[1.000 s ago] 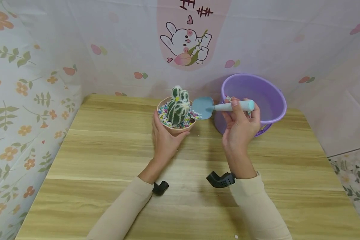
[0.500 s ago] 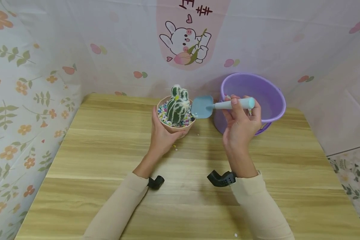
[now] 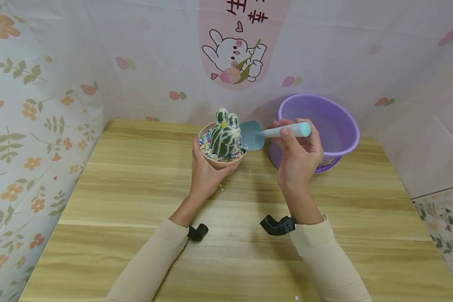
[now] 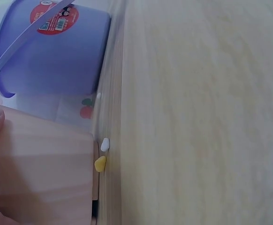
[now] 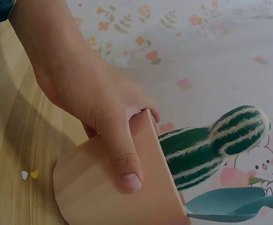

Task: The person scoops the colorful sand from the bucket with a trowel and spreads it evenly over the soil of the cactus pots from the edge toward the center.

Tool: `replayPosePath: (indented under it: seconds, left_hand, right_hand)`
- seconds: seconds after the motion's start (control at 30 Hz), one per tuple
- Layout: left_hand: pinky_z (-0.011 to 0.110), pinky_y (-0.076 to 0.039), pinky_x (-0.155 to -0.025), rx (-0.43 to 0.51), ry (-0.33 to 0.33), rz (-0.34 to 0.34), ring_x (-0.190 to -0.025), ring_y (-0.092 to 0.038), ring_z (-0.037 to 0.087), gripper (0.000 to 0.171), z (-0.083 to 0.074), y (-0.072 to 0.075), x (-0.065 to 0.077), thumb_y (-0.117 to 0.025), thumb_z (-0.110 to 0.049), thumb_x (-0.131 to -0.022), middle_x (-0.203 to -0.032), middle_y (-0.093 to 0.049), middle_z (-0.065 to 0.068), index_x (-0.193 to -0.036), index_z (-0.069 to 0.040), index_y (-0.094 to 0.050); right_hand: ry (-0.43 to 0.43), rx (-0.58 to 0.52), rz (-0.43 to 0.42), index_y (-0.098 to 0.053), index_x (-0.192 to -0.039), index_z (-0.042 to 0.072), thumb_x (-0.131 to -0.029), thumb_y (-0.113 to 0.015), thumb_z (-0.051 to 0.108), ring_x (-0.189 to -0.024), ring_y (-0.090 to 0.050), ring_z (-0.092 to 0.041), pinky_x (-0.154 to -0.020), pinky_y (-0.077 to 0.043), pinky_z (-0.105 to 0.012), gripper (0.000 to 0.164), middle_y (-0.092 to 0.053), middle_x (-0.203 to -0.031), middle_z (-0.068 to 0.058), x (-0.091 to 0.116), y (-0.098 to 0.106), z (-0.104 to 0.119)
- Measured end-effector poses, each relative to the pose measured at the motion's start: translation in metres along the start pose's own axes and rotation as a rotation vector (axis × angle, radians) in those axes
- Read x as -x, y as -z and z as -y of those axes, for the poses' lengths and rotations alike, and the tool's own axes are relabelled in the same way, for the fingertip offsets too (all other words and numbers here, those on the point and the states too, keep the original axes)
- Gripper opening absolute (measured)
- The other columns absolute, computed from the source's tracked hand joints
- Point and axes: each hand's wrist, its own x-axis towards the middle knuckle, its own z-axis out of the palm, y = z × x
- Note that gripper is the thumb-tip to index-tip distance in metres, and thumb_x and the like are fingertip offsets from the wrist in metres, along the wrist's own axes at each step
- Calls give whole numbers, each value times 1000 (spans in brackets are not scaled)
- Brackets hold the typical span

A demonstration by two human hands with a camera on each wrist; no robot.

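Note:
My left hand grips a peach-coloured flower pot by its side, thumb on the near wall. In it stands a green cactus with white fuzzy ribs, ringed by multicoloured pebbles. My right hand holds a small blue hand trowel by its pale handle. The trowel's blade tip meets the pot's right rim, and a few pale pebbles show at that edge. In the right wrist view the blade lies across the rim beside the cactus.
Behind my right hand stands a purple bucket with its handle hanging down. A yellow pebble and a white pebble lie on the wooden table by the pot. A printed cloth hangs behind the table.
The heap of pebbles on the trowel has gone into the pot. A yellow and a white pebble now show on the table beside it. The trowel's handle has shifted slightly left.

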Motion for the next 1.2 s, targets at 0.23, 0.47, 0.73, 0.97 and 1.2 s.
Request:
replayPosePath:
  seconds: [0.23, 0.47, 0.73, 0.97, 1.2]
  left_hand:
    - [44, -32, -111, -10, -24, -15, -138, -32, 22, 132, 3, -1, -1, -92, -39, -61, -155, -23, 6, -156, -27, -1]
    - [46, -31, -112, -31, -35, -13, -141, -29, 24, 132, 2, 0, -1, -92, -39, -62, -156, -21, 10, -156, -24, -1]
    - [46, -33, -111, -37, -38, -5, -140, -30, 24, 133, 3, 1, -1, -92, -39, -62, -156, -21, 10, -156, -23, 0]
    - [46, -32, -112, -37, -32, -1, -140, -31, 24, 132, 1, 1, -2, -92, -38, -62, -156, -22, 11, -156, -22, 0]
    - [46, -32, -112, -41, -20, -2, -140, -31, 24, 132, 2, 0, -2, -92, -39, -62, -156, -22, 11, -156, -22, -1]
  right_hand:
    - [43, 25, 55, -63, -101, -5, -80, -70, -14, -87, -69, -39, -78, -58, -45, 24, -70, -90, -23, 1, -1, -2]
    - [62, 70, 18, -62, -105, -5, -81, -72, -7, -86, -70, -38, -70, -59, -39, 26, -67, -93, -25, -13, -10, 7]
    - [88, 106, -43, -61, -106, -5, -81, -74, -5, -85, -68, -40, -72, -58, -40, 28, -64, -93, -25, -43, -12, 26]
    - [148, 161, -105, -63, -106, -2, -77, -79, -1, -83, -67, -39, -67, -59, -37, 33, -65, -92, -25, -66, -1, 44]
    - [162, 178, -163, -62, -108, 0, -75, -82, 1, -85, -66, -40, -69, -59, -40, 38, -64, -94, -25, -79, 9, 59]
